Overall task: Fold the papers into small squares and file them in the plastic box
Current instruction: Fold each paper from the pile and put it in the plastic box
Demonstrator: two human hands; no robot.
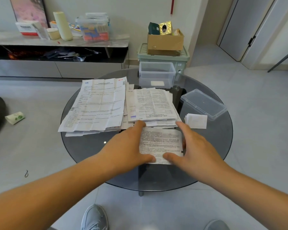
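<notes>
Left hand (130,143) and right hand (194,146), fingers extended, press a partly folded paper (161,143) flat at 6 o'clock on the glass table (83,146). The plastic box (156,67), at 12 o'clock, holds one folded square (157,83). Large unfolded stacks (98,105) remain, so the task appears to be at an early stage.

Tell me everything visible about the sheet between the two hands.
The sheet is white paper, densely printed in small black text, creased, rectangular. It lies flat on the dark glass table, nearer than the paper stacks. The left hand touches its left side, the right hand its right side, both thumbs on its near edge.
</notes>
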